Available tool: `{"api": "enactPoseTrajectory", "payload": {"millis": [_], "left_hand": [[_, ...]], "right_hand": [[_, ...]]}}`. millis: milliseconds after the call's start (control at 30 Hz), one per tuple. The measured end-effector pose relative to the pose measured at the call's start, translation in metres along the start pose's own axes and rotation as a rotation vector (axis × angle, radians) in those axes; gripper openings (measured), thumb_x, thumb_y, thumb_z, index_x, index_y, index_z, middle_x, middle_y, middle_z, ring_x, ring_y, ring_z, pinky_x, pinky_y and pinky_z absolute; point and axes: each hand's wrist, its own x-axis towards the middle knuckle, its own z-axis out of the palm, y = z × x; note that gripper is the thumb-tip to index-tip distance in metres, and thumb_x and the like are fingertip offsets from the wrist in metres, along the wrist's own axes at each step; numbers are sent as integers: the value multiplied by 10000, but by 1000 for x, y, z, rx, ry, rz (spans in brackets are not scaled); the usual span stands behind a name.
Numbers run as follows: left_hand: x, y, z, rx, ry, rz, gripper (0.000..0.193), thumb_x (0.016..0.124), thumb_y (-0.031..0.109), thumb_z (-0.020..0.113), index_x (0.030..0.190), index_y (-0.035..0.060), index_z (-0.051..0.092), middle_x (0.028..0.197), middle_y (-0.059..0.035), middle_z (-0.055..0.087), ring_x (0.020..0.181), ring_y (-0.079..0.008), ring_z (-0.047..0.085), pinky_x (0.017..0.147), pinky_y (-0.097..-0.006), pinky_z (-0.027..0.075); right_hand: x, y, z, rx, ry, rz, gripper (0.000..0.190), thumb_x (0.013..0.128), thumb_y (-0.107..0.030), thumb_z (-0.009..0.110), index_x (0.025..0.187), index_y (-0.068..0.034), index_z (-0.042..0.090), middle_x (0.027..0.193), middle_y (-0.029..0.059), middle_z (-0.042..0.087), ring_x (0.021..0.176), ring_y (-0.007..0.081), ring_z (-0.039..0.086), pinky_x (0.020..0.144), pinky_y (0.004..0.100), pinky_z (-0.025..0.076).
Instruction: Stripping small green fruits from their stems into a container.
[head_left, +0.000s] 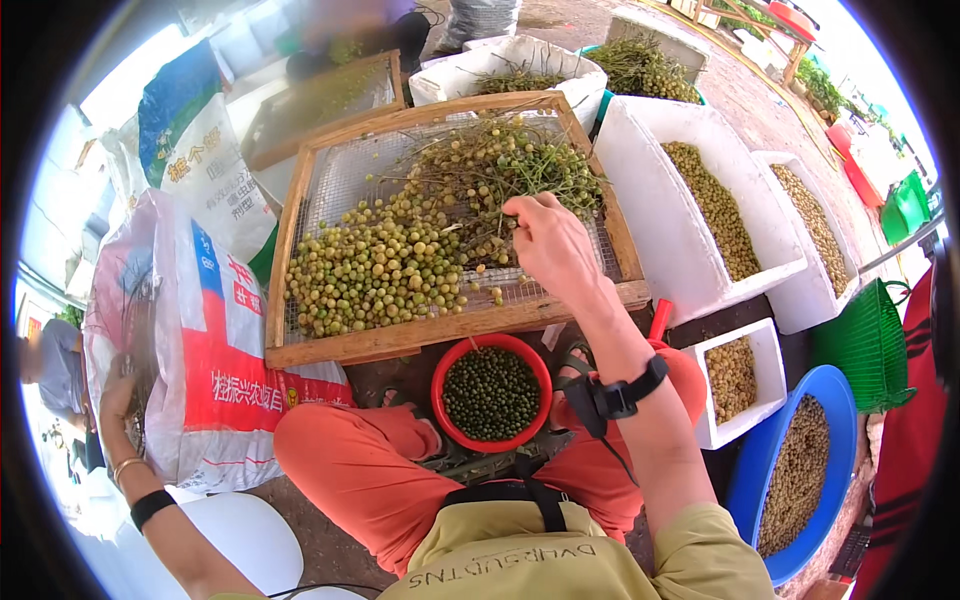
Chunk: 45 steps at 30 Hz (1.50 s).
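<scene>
My right hand (551, 244) reaches over a wood-framed wire-mesh screen (450, 328), fingers curled and pinched on thin stems (491, 225) in a tangled heap. Loose round yellow-green fruits (382, 262) cover the left half of the mesh. Greener stems with fruits (555, 176) lie just beyond the hand. My left hand (120, 394) is at the side of a white and red woven sack (202, 360), against dark dry twigs (140, 367); its fingers are partly hidden. Between my feet stands a red basin (546, 390) of small dark green fruits (491, 394).
White foam boxes (637, 157) of fruit stand right of the screen, with a smaller foam box (776, 375) nearer. A blue tub (840, 435) and green basket (859, 352) are far right. Across from me, a blurred person (337, 22) is by a second screen (330, 97).
</scene>
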Motion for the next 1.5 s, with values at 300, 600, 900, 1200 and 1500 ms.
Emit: {"api": "enactPoseTrajectory", "payload": {"millis": [300,600,900,1200,1500], "left_hand": [[-20,-47,-41,-475,-118,202,473,859,306,499,1303,171,407,1223,-59,512,1058,-228,520,822,-392,438],[-32,28,-51,-664,34,250,306,844,121,481,1087,-47,563,1085,-193,579,1015,-271,532,889,-318,378],[-17,-4,-39,-333,6,51,544,763,12,351,1303,62,391,1315,-118,418,1149,-245,448,891,-317,390],[-61,152,-78,-254,313,174,315,804,111,476,1084,-13,547,1069,-184,577,984,-323,555,833,-363,421],[-124,425,-3,-788,-35,900,589,831,310,541,1241,-59,333,1167,-269,458,985,-394,533,844,-423,455]], "right_hand": [[90,6,30,-462,-249,-154,77,770,-25,537,788,5,606,811,192,567,792,342,588,743,422,472],[155,-15,-57,-101,-20,-88,187,849,-207,533,855,-51,637,738,67,618,662,150,599,599,344,477],[162,-3,-56,-3,37,-119,283,837,-284,556,749,-16,574,579,110,538,536,209,531,550,351,410],[166,-35,-87,79,145,-3,219,813,-234,559,828,-21,607,614,125,556,541,208,510,562,330,408],[146,-47,-85,243,173,-272,140,787,-107,574,773,31,554,732,170,560,624,301,541,574,347,410]]}}
